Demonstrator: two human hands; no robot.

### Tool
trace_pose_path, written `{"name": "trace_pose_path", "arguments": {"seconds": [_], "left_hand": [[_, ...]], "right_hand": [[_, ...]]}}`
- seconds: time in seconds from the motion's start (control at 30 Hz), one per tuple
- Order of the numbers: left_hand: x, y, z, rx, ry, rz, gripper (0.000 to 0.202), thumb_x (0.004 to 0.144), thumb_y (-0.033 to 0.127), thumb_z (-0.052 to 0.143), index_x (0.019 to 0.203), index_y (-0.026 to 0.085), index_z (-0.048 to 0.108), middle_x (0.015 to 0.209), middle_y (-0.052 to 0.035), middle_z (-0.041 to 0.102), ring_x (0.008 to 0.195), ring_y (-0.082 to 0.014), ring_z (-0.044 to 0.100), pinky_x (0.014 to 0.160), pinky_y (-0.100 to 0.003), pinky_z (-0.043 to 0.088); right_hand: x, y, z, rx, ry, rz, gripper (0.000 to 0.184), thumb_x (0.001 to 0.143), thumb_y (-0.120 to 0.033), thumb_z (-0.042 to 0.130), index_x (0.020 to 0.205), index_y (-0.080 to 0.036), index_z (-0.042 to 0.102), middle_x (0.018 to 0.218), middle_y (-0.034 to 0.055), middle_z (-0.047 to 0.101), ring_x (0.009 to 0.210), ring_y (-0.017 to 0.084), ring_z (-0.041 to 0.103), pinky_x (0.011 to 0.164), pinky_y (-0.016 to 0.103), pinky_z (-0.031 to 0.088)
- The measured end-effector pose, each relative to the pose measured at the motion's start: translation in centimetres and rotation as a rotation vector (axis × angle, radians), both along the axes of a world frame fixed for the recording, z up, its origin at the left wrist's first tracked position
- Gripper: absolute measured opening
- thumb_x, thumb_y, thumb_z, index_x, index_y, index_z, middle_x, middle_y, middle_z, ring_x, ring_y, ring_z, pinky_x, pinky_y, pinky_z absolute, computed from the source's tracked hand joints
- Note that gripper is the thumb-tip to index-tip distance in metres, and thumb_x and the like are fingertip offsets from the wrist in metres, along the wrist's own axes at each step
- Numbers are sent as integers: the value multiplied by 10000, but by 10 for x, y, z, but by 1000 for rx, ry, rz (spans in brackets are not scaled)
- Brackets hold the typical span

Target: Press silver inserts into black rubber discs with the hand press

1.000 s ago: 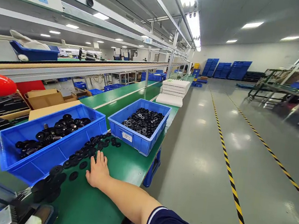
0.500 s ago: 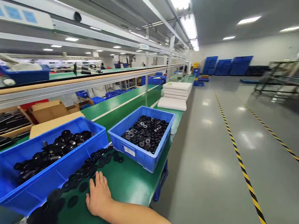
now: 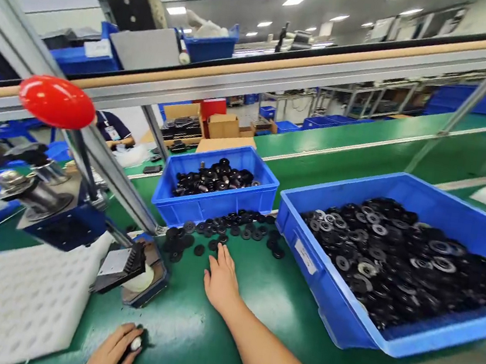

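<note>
Head view: right hand point(image 3: 221, 275) lies flat on green bench mat point(image 3: 263, 308), fingers spread, holding nothing, tips just beside loose black round discs point(image 3: 237, 228) strewn in front of smaller blue plastic bin point(image 3: 213, 205). Left hand point(image 3: 110, 356) at btm edge, curled round small black part w/ white tip point(image 3: 134, 344); white foam tray point(image 3: 20, 296) near it.

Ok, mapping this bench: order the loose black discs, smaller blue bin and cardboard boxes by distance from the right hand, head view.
1. loose black discs, just ahead of the right hand
2. smaller blue bin, behind the discs
3. cardboard boxes, beyond that bin
</note>
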State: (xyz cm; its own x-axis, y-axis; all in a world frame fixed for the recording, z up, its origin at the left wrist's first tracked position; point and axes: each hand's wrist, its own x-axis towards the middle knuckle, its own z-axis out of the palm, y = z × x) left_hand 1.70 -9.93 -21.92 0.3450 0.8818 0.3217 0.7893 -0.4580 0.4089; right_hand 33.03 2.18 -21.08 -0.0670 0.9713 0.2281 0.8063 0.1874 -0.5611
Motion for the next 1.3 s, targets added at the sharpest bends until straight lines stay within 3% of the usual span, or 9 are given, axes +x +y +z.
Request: {"name": "trace_pose_path", "arguments": {"seconds": [0.23, 0.33, 0.47, 0.67, 0.8, 0.93, 1.1, 1.17, 1.3], "left_hand": [[24, -7, 26, 160, 107, 13, 223, 952, 282, 552, 1104, 209, 698, 1014, -95, 713, 908, -182, 718, 833, -212, 569], [27, -11, 27, 202, 95, 54, 212, 965, 279, 527, 1096, 199, 673, 996, -92, 700, 877, -187, 706, 802, -249, 580], [29, -13, 24, 207, 13, 104, 207, 981, 304, 514, 1104, 196, 640, 966, -90, 684, 843, -191, 692, 759, -282, 585], [61, 0, 17, 129, -60, -119, 186, 986, 309, 496, 1054, 219, 644, 871, -68, 673, 748, -191, 665, 666, -296, 565], [71, 7, 13, 62, -158, -222, 187, 979, 320, 511, 1052, 209, 643, 929, -91, 688, 815, -212, 672, 717, -318, 564], [67, 12, 7, -37, -372, -96, 157, 951, 302, 562, 1008, 186, 650, 860, -79, 691, 742, -193, 659, 683, -291, 554], [67, 18, 4, -102, -477, 18, 135, 860, 193, 623, 974, 184, 695, 817, -65, 694, 728, -200, 658, 695, -300, 552], [68, 18, 6, -127, -491, 59, 152, 831, 153, 625, 960, 179, 701, 816, -67, 692, 730, -200, 654, 697, -299, 546], [67, 16, 14, -154, -521, 133, 120, 809, 121, 622, 889, 173, 696, 830, -73, 695, 753, -202, 653, 709, -295, 536]], "right_hand": [[11, -2, -8, 48, -42, -13, 426, 895, -242, 502, 1280, -125, 641, 1577, 197, 274, 1453, 375, 290, 1120, 539, 368], [12, 0, -12, 64, -56, -2, 416, 899, -236, 481, 1251, -91, 648, 1524, 239, 353, 1412, 399, 348, 1093, 580, 366], [9, -2, -13, 114, -51, 17, 368, 907, -219, 469, 1204, -123, 664, 1477, 201, 442, 1384, 360, 394, 1099, 567, 344], [3, -5, -8, 196, -44, -32, 217, 898, -176, 476, 897, -178, 693, 1268, 147, 631, 1243, 290, 529, 1025, 480, 422], [4, -9, -5, 205, -90, -80, 193, 896, -172, 485, 854, -179, 673, 1240, 143, 646, 1231, 283, 535, 1018, 472, 424], [-10, 2, 3, 202, -144, -34, 258, 904, -212, 493, 1080, -153, 672, 1357, 167, 574, 1312, 305, 472, 1070, 513, 371], [-58, 48, 11, 172, -163, 165, 536, 884, -226, 513, 1415, -152, 493, 1466, 163, 480, 1391, 273, 402, 1119, 482, 323], [-72, 60, 12, 146, -133, 204, 506, 892, -229, 495, 1393, -158, 522, 1435, 161, 514, 1366, 271, 434, 1095, 478, 347], [-75, 60, 15, 125, 7, 230, 343, 924, -270, 452, 1143, -162, 693, 1269, 172, 639, 1173, 293, 572, 995, 475, 425]]}}
